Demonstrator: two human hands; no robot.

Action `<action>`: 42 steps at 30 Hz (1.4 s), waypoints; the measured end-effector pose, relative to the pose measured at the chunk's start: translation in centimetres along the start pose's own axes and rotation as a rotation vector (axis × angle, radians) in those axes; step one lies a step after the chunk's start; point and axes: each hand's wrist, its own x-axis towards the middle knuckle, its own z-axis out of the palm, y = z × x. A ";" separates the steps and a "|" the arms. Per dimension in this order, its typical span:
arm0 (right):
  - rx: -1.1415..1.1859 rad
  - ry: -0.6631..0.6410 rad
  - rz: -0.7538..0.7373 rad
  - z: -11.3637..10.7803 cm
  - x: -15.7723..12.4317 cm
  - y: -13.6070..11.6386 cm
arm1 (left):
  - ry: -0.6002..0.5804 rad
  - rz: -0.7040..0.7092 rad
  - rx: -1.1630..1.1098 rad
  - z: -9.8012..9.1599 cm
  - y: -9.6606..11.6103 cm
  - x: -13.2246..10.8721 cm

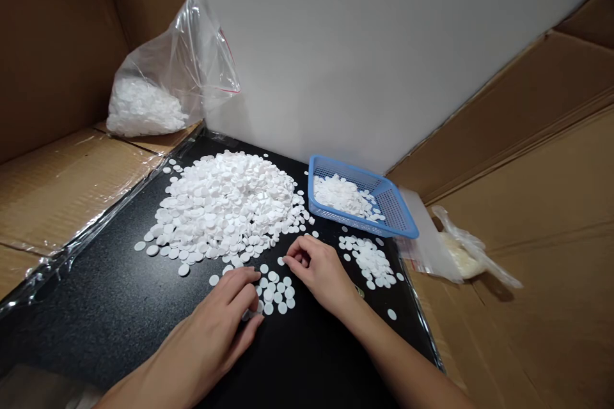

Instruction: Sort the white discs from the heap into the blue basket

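- My left hand (pixel 225 313) lies palm-down on the black speckled tabletop (pixel 119 307), fingers loosely spread and clamped on nothing, their tips touching the small cluster of flat white round plastic discs (pixel 277 291) between my hands.
- My right hand (pixel 319 271) rests just beside that cluster, its fingers curled inward, with thumb and forefinger close together at a disc near its far edge; I cannot tell whether they actually pinch it.
- Beyond both hands I see the big heap of white discs (pixel 225 204), spilling loose discs toward my fingers.
- To the right of my right hand lies a smaller patch of white discs (pixel 369 262).
- Behind that patch stands a blue perforated plastic basket (pixel 398 217), partly filled with discs.
- A clear plastic bag of discs (pixel 148 102) sits on brown cardboard (pixel 62 185) at the far left.
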 end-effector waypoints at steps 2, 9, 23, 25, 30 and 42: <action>-0.005 -0.002 -0.020 0.0 0.0 0.1 | -0.007 -0.005 0.014 0.0 -0.1 -0.1; 0.080 -0.145 -0.044 0.2 -0.4 -0.9 | -0.042 0.095 0.146 0.6 -0.2 -0.2; -0.128 -0.017 -0.167 1.7 1.8 -1.2 | -0.128 -0.074 -0.119 -1.0 0.8 -0.1; -0.153 -0.005 -0.201 2.0 1.9 -1.2 | -0.046 -0.104 -0.083 -0.6 0.4 -0.2; -0.039 -0.076 -0.298 1.9 0.4 -1.3 | 0.057 -0.131 -0.006 0.3 -0.3 -0.4; 0.216 -0.127 -0.256 1.7 0.0 -0.7 | -0.019 0.000 0.078 -0.1 -0.2 0.2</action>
